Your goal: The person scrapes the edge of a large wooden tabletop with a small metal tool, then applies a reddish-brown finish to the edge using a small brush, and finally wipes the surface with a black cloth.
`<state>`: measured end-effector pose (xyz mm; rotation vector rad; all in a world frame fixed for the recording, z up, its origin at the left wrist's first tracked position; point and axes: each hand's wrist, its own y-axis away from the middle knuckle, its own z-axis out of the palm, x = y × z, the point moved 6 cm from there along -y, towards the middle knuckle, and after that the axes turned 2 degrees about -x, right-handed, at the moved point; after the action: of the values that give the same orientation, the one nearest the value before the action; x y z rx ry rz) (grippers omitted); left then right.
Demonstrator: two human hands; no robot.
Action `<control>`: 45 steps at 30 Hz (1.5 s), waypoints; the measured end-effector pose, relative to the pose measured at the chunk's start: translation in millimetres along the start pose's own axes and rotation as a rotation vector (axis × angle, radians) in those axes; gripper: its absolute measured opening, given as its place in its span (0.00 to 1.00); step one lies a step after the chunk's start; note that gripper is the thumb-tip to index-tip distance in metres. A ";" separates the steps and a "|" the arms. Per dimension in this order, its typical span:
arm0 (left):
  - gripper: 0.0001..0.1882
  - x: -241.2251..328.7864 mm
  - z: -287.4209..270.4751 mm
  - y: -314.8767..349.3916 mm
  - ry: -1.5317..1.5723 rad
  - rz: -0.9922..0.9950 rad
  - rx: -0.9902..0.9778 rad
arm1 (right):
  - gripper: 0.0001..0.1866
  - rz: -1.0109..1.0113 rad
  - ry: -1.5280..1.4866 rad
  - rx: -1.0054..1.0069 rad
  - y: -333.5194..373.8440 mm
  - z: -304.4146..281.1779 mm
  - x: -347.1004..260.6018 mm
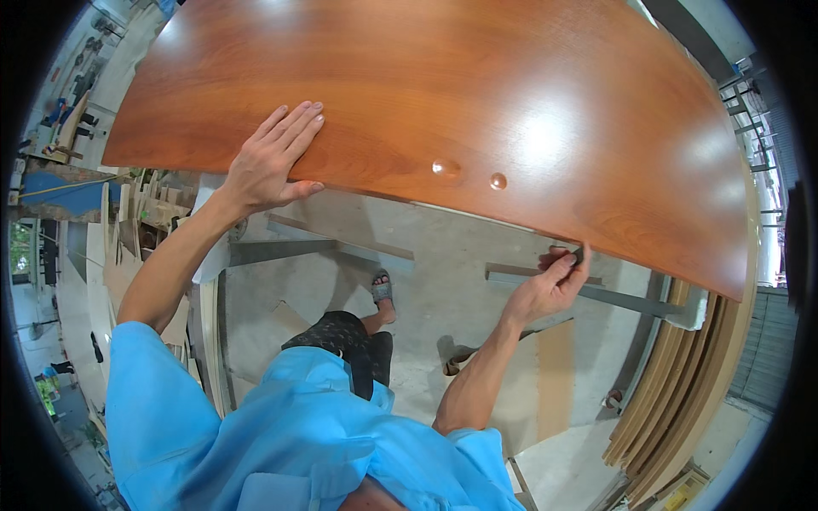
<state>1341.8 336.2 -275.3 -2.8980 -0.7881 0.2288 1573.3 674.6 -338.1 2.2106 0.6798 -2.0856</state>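
Observation:
A large glossy reddish-brown wood-grain panel [383, 94] stretches across the far side, its near edge facing me. My left hand [277, 157] lies flat on its left part, fingers stretched out, the thumb along the near edge. At the right of that edge, my right hand [558, 277] is closed in a pinch. A small dark thing [579, 254] shows at its fingertips, too small to name. Between the hands, two rounded shiny spots, a larger [446, 168] and a smaller [498, 180], mark the panel's surface near the edge.
Grey metal support bars [281, 249] run below the panel. A stack of long boards [682, 383] stands at the right. Wooden offcuts [141, 213] lie at the left. A cardboard sheet [545, 383] rests on the concrete floor [452, 298].

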 end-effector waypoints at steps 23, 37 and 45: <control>0.47 -63.6 -27.9 67.5 -0.058 0.241 -0.163 | 0.26 -0.619 0.146 0.143 176.9 151.5 -62.0; 0.45 -68.1 -20.7 69.8 -0.045 0.283 -0.084 | 0.21 -0.681 0.103 0.369 90.8 42.3 -17.4; 0.45 -68.6 -21.6 69.1 -0.042 0.318 -0.070 | 0.07 -0.407 -0.263 0.576 86.6 57.1 -6.3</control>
<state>1321.1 240.2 -257.8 -3.0822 -0.3418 0.2995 1547.7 576.6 -361.6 2.0866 0.6010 -3.0380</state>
